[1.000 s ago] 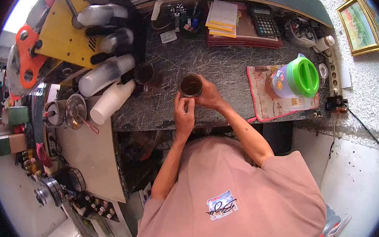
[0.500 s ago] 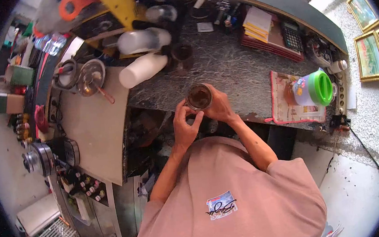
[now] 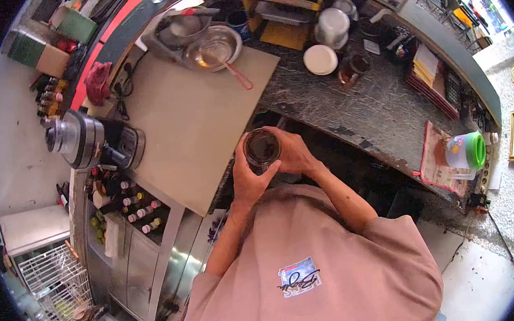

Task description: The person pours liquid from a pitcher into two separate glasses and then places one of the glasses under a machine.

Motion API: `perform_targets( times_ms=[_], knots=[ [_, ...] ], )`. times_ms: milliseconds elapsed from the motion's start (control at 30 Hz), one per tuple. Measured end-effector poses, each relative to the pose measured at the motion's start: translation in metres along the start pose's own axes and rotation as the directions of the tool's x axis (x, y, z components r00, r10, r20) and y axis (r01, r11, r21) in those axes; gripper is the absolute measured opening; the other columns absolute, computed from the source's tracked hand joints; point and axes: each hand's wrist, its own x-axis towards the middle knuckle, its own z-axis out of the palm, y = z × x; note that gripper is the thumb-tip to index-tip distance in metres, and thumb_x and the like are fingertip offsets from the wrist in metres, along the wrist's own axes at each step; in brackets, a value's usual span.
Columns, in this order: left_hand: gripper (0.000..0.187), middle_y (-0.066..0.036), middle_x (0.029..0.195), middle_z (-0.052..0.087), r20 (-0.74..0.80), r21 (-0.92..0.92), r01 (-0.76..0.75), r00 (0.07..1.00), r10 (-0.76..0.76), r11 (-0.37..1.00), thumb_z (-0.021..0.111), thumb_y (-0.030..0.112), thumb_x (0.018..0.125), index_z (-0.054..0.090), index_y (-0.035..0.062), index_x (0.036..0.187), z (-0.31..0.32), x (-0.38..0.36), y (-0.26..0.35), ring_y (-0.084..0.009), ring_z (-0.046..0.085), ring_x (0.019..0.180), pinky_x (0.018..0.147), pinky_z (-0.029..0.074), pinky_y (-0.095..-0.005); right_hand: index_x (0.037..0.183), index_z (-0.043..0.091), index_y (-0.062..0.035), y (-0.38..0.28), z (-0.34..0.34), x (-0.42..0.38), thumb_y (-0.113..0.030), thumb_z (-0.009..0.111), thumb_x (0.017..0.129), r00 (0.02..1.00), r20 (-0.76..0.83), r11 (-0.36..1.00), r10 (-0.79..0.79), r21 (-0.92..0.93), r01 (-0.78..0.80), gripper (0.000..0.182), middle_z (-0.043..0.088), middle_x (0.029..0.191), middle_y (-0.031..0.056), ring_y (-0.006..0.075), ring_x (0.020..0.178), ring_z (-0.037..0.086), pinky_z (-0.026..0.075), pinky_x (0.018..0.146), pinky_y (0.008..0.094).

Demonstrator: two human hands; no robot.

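Note:
A round glass jar with dark contents (image 3: pixel 262 148) is held upright in front of my chest, seen from above. My left hand (image 3: pixel 249 174) wraps its left side, the thumb on the near edge. Around the right side curl the fingers of my right hand (image 3: pixel 295 152). The jar is near the corner where the beige countertop (image 3: pixel 188 129) meets the dark scratched counter (image 3: pixel 337 109). What lies under the jar is hidden.
Metal bowls with a red-handled strainer (image 3: pixel 215 49) stand at the back left, a coffee grinder (image 3: pixel 77 138) at the left edge. On the dark counter are a white-lidded container (image 3: pixel 320 60), a brown glass (image 3: pixel 353 68), folders (image 3: pixel 432 80) and a green-lidded jug (image 3: pixel 466 150).
The view has turned left, so the counters and their objects appear further right. Both hands still hold the jar, which now sits slightly lower and further left in view.

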Motion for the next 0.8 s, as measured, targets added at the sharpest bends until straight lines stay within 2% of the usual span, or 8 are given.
perform_targets(
  times_ms=[167, 233, 367, 433, 567, 633, 733, 800],
  knots=[
    [0.084, -0.02, 0.138, 0.057, -0.125, -0.05, 0.057, 0.99, -0.062, 0.997, 0.087, 0.019, 0.079, 0.038, -0.0005, 0.146, -0.067, -0.016, -0.018, -0.0299, 0.058, 0.129, 0.107, 0.049, -0.042, 0.133, 0.055, -0.0055, -0.024, 0.07, 0.034, -0.02, 0.086, 0.065, 0.988, 0.137, 0.996, -0.065, 0.076, 0.055, 0.075, 0.069, 0.117, 0.0197, 0.0407, 0.108, 0.067, 0.056, 0.088, 0.0469],
    [0.082, -0.018, 0.136, 0.059, -0.19, -0.076, 0.151, 0.968, -0.163, 0.986, 0.087, 0.017, 0.079, 0.04, 0.0005, 0.144, -0.089, -0.022, -0.021, -0.0277, 0.061, 0.125, 0.103, 0.054, -0.0411, 0.136, 0.054, -0.0045, -0.035, 0.091, 0.049, -0.018, 0.084, 0.068, 0.959, 0.281, 0.992, -0.033, 0.129, -0.004, 0.075, 0.068, 0.125, 0.0187, 0.0384, 0.115, 0.066, 0.054, 0.096, 0.045],
    [0.08, -0.017, 0.134, 0.061, -0.322, -0.004, 0.149, 0.936, -0.143, 0.989, 0.088, 0.016, 0.078, 0.043, 0.0012, 0.143, -0.122, -0.034, -0.048, -0.0267, 0.063, 0.122, 0.099, 0.056, -0.0408, 0.135, 0.055, -0.0055, -0.04, 0.142, 0.074, -0.016, 0.084, 0.07, 0.921, 0.363, 0.973, -0.14, 0.224, 0.059, 0.072, 0.068, 0.124, 0.0183, 0.0386, 0.115, 0.065, 0.054, 0.096, 0.0445],
    [0.079, -0.016, 0.134, 0.06, -0.413, -0.091, 0.253, 0.87, -0.268, 0.963, 0.089, 0.016, 0.076, 0.045, 0.0017, 0.14, -0.133, -0.04, -0.05, -0.0273, 0.061, 0.124, 0.103, 0.054, -0.0425, 0.133, 0.055, -0.0067, -0.041, 0.167, 0.086, -0.021, 0.085, 0.071, 0.897, 0.378, 0.955, -0.23, 0.265, 0.133, 0.071, 0.068, 0.123, 0.0188, 0.0399, 0.115, 0.065, 0.053, 0.096, 0.0475],
    [0.079, -0.015, 0.134, 0.06, -0.555, -0.101, 0.23, 0.794, -0.247, 0.968, 0.089, 0.015, 0.076, 0.045, 0.0022, 0.14, -0.147, -0.048, -0.075, -0.0273, 0.062, 0.123, 0.102, 0.054, -0.0417, 0.135, 0.054, -0.0072, -0.046, 0.204, 0.107, -0.022, 0.085, 0.073, 0.811, 0.516, 0.936, -0.275, 0.335, 0.104, 0.071, 0.066, 0.127, 0.0178, 0.0391, 0.117, 0.064, 0.053, 0.098, 0.0462],
    [0.08, -0.015, 0.134, 0.06, -0.6, -0.127, 0.325, 0.727, -0.334, 0.937, 0.09, 0.016, 0.075, 0.046, 0.0028, 0.14, -0.155, -0.053, -0.081, -0.0266, 0.061, 0.124, 0.102, 0.055, -0.0414, 0.136, 0.054, -0.0078, -0.046, 0.224, 0.113, -0.023, 0.085, 0.073, 0.765, 0.576, 0.941, -0.287, 0.321, 0.112, 0.072, 0.066, 0.128, 0.0164, 0.038, 0.119, 0.064, 0.053, 0.1, 0.0456],
    [0.079, -0.015, 0.134, 0.06, -0.652, -0.165, 0.271, 0.692, -0.311, 0.948, 0.091, 0.017, 0.075, 0.047, 0.0032, 0.14, -0.164, -0.058, -0.099, -0.0256, 0.062, 0.123, 0.101, 0.055, -0.04, 0.136, 0.053, -0.0079, -0.05, 0.246, 0.118, -0.015, 0.084, 0.073, 0.736, 0.596, 0.93, -0.321, 0.344, 0.127, 0.071, 0.066, 0.128, 0.0151, 0.0335, 0.119, 0.065, 0.052, 0.1, 0.0425],
    [0.079, -0.015, 0.133, 0.06, -0.668, -0.185, 0.284, 0.666, -0.332, 0.941, 0.091, 0.017, 0.075, 0.047, 0.003, 0.14, -0.17, -0.06, -0.103, -0.0249, 0.062, 0.123, 0.1, 0.055, -0.0394, 0.136, 0.053, -0.0081, -0.053, 0.257, 0.125, -0.015, 0.084, 0.073, 0.717, 0.608, 0.924, -0.342, 0.355, 0.14, 0.071, 0.066, 0.128, 0.015, 0.0337, 0.119, 0.065, 0.053, 0.1, 0.0426]
  ],
)
